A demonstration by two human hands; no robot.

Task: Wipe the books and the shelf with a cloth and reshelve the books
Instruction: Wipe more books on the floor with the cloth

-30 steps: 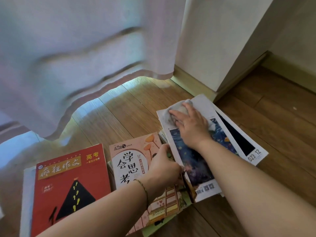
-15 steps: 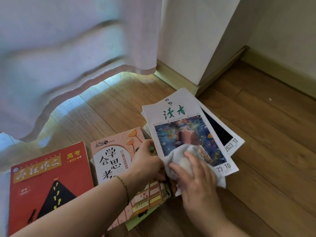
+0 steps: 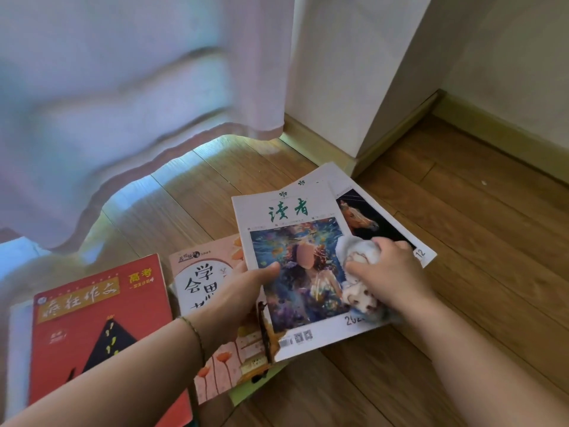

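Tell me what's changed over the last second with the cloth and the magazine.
The right hand swept the cloth from the magazine's top down to its bottom corner, then back up along its right edge. The left hand kept holding the magazine's left edge. The red book and pink book stayed on the floor.

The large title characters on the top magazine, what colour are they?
Green, on the white band of the top magazine; the head view shows them clearly.
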